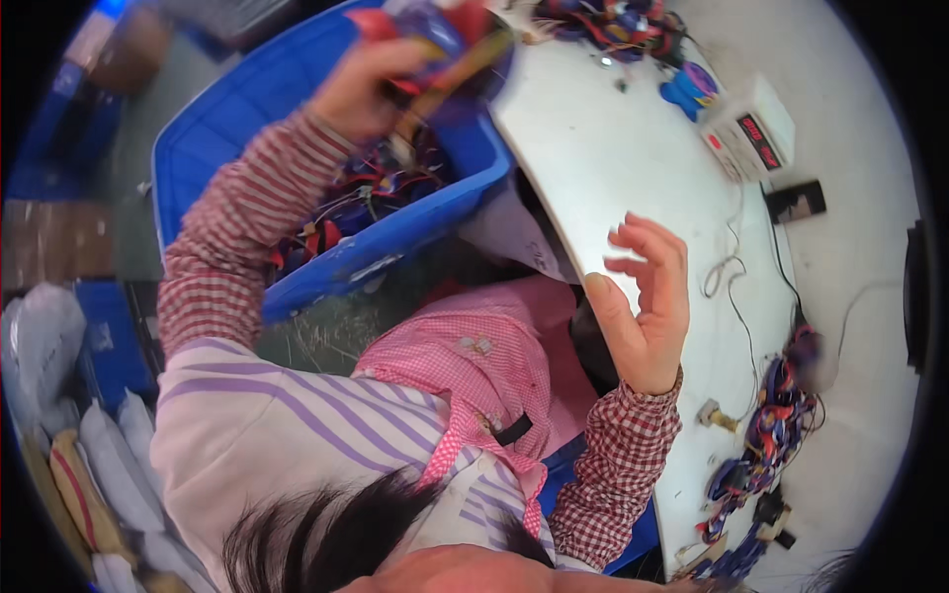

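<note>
1. Grip state, left. My left grip (358,91) is closed around a bundle of wired parts (435,44), coloured red, blue and yellow. The bundle is blurred, so I cannot make out exactly where each finger bears.

2. Grip state, right. My right grip (650,331) has hold of nothing. Thumb and fingers are well parted and loosely curled, in front of the white counter (568,133). I cannot make out whether the hand touches the surface.

3. Bundle location. The bundle appears at the upper end of the blue bin (321,289), where the bin meets the counter's edge. More wired parts (366,203) lie inside the bin below it.

4. Governing relation. The bundle lies forward and to the left of my right grip, well apart from it; my left grip is the nearer, already in contact. A yellow strip (473,71) on the bundle slants from upper right to lower left. I judge this slant to be its long axis, though blur leaves that uncertain.

5. Surroundings. A loose pile of wired parts (618,28) rests on the counter's far end, right of the bundle. A white box with a lit display (756,133) stands nearby.
</note>
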The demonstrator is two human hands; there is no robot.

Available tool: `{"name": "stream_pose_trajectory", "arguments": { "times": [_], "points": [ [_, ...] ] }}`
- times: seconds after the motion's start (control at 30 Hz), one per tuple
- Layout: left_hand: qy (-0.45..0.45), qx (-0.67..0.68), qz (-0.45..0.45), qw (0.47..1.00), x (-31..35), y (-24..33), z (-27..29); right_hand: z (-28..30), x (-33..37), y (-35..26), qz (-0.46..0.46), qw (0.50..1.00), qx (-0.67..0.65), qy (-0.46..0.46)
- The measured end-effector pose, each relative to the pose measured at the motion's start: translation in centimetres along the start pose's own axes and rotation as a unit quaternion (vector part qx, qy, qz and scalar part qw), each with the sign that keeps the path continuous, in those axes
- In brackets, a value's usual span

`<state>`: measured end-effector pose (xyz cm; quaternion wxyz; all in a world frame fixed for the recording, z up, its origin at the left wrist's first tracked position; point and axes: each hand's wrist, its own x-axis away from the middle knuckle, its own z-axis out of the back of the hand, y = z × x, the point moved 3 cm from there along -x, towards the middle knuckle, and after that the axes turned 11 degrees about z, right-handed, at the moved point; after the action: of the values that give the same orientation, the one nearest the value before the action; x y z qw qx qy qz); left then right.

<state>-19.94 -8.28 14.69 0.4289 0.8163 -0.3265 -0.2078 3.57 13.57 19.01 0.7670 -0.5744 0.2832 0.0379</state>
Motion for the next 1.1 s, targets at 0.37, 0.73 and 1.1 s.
{"name": "stream_pose_trajectory", "arguments": {
  "times": [0.37,0.73,1.1],
  "points": [
    [0.353,-0.216,0.272,0.869,20.8,1.1,29.6,1.8,5.6,8.3,-0.261,0.953,0.08,-0.135],
    [0.397,-0.316,0.212,0.835,26.0,-9.1,33.6,0.7,5.9,7.5,-0.274,0.933,0.171,-0.159],
    [0.18,-0.575,0.057,0.796,3.5,-8.4,1.4,13.6,14.6,0.1,-0.062,0.969,0.221,0.09]
  ]
}}
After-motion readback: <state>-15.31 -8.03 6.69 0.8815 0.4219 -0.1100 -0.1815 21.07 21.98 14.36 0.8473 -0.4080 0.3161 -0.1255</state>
